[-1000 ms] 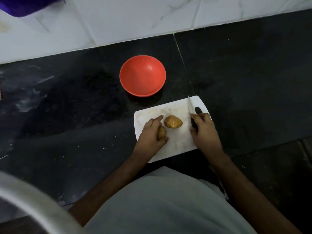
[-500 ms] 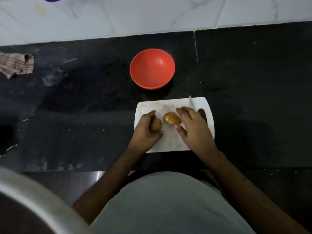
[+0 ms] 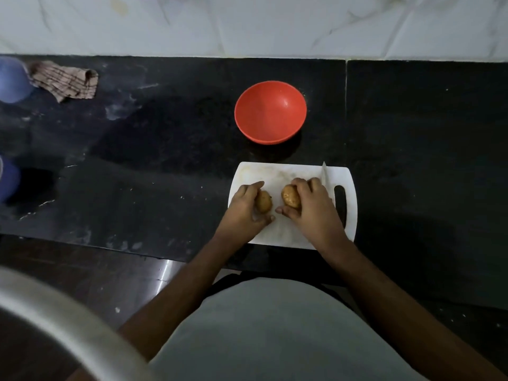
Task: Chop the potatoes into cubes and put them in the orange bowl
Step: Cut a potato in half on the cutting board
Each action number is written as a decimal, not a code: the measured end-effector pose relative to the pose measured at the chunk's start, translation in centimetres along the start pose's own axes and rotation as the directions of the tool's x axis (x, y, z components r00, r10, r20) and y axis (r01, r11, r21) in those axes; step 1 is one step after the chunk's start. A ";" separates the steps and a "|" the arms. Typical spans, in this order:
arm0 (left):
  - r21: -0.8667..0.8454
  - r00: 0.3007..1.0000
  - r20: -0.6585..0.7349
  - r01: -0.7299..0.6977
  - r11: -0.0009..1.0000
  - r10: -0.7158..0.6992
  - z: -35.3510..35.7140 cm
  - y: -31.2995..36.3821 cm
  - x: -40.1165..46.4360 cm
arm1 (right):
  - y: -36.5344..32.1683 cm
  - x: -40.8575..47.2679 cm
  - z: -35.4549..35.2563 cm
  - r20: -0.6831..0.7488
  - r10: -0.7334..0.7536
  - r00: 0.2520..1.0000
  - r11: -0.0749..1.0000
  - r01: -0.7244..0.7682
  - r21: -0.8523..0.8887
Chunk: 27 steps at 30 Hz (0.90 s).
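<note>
A white cutting board (image 3: pixel 349 215) lies on the black counter, and two whole brown potatoes rest on it. My left hand (image 3: pixel 243 211) grips the left potato (image 3: pixel 264 201). My right hand (image 3: pixel 313 209) curls round the right potato (image 3: pixel 290 198). A knife (image 3: pixel 325 176) lies on the board behind my right hand, blade tip pointing away, its dark handle (image 3: pixel 341 200) beside my wrist. The orange bowl (image 3: pixel 270 111) stands empty just beyond the board.
A striped cloth (image 3: pixel 64 81) lies at the back left beside a blue cup (image 3: pixel 12 79). Another blue object (image 3: pixel 7 178) shows at the left edge. A white tiled wall (image 3: pixel 247 23) backs the counter. A blurred metal rim (image 3: pixel 55 317) fills the lower left.
My right hand let go of the knife and moved left onto the right potato. My left hand kept its hold on the left potato. The camera tilted, which revealed the cloth and cup.
</note>
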State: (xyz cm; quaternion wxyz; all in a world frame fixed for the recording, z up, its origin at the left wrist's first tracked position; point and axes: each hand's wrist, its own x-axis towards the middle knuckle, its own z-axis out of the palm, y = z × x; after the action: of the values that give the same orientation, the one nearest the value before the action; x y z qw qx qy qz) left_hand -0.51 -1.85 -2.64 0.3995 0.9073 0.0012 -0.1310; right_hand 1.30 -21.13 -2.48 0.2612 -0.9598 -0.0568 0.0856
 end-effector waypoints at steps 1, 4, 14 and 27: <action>0.012 0.999 0.032 -0.019 1.000 0.019 -0.2 -0.2 0.1 | -0.1 -0.1 0.0 0.000 0.007 1.000 1.000 -0.007 -0.003; 0.065 0.991 0.109 -0.081 0.995 0.074 -0.9 -0.7 0.6 | 0.1 -1.0 -0.7 -0.064 0.053 0.997 0.997 -0.056 -0.049; -0.088 0.992 -0.054 -0.115 0.989 0.110 -0.1 -1.7 0.6 | 2.4 -4.1 -1.1 -0.105 0.260 0.960 0.958 -0.270 -0.094; -0.242 0.984 -0.179 -0.030 0.970 -0.014 1.1 -1.3 0.3 | -3.1 -4.0 -4.1 -0.070 0.023 0.997 0.960 -0.003 0.281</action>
State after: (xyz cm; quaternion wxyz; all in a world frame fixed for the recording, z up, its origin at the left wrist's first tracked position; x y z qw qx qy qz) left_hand -0.63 -1.81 -4.40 0.5068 0.8594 0.0494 -0.0460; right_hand -2.06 -21.09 3.18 0.3960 -0.9159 -0.0283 0.0595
